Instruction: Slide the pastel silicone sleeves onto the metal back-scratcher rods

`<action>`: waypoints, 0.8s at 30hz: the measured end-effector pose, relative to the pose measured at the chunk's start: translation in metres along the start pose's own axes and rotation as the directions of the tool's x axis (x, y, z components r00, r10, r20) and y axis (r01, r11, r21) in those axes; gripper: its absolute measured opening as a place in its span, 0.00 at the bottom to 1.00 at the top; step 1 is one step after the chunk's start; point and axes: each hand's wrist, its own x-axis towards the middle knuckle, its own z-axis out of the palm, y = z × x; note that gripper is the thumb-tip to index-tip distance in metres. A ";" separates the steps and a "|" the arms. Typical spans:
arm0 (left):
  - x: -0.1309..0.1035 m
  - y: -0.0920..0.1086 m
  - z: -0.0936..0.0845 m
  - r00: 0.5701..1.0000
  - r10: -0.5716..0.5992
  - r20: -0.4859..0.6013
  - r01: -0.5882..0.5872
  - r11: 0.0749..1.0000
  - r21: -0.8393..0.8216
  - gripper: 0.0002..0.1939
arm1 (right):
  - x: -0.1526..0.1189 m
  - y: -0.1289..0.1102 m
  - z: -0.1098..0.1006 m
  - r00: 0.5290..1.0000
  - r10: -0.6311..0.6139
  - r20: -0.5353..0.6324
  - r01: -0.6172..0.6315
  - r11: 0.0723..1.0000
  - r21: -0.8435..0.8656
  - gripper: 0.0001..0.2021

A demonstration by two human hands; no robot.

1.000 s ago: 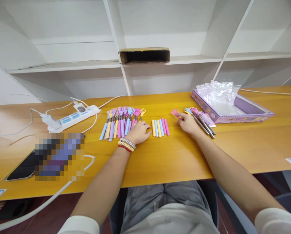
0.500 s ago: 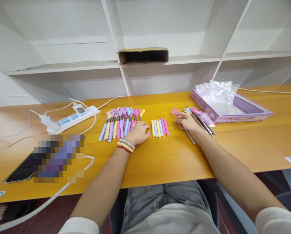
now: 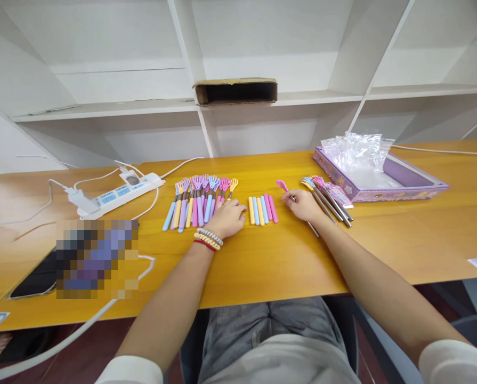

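My right hand (image 3: 302, 206) is closed around the metal rod of a pink-headed back scratcher (image 3: 281, 184), whose bare lower end sticks out below the palm. Just right of it lie several more back scratchers (image 3: 331, 200) with blue, yellow and pink heads and bare metal rods. My left hand (image 3: 229, 217) rests on the table with its fingers loosely extended, holding nothing. Beside its fingertips is a row of yellow, blue, purple and pink handle sleeves (image 3: 261, 209). Left of that hand, back scratchers with coloured handles (image 3: 194, 205) lie in a cluster, partly covered by the hand.
A purple box tray (image 3: 406, 193) holding clear plastic bags (image 3: 356, 152) stands at the back right. At the left lie a white power strip (image 3: 120, 196) with cables and a dark phone (image 3: 36, 277). A cardboard box (image 3: 236, 92) sits on the white shelf behind the table.
My right hand has shifted its grip on the pink back scratcher, and the scratcher's head has turned and moved slightly left. My left hand stays nearly where it was.
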 end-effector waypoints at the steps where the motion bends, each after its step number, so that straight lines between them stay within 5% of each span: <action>1: 0.000 0.000 0.000 1.000 -0.001 -0.002 0.001 1.000 -0.001 0.16 | -0.001 -0.002 0.000 1.000 -0.006 0.019 0.006 1.000 -0.017 0.11; 16: 0.000 0.000 0.002 1.000 0.012 0.013 -0.012 1.000 0.011 0.16 | -0.010 -0.018 0.004 0.982 -0.069 0.177 0.094 0.986 -0.138 0.16; 24: 0.000 -0.002 0.001 1.000 0.018 0.012 -0.018 1.000 -0.001 0.17 | -0.008 -0.013 0.005 0.989 0.077 0.128 -0.037 0.957 -0.289 0.10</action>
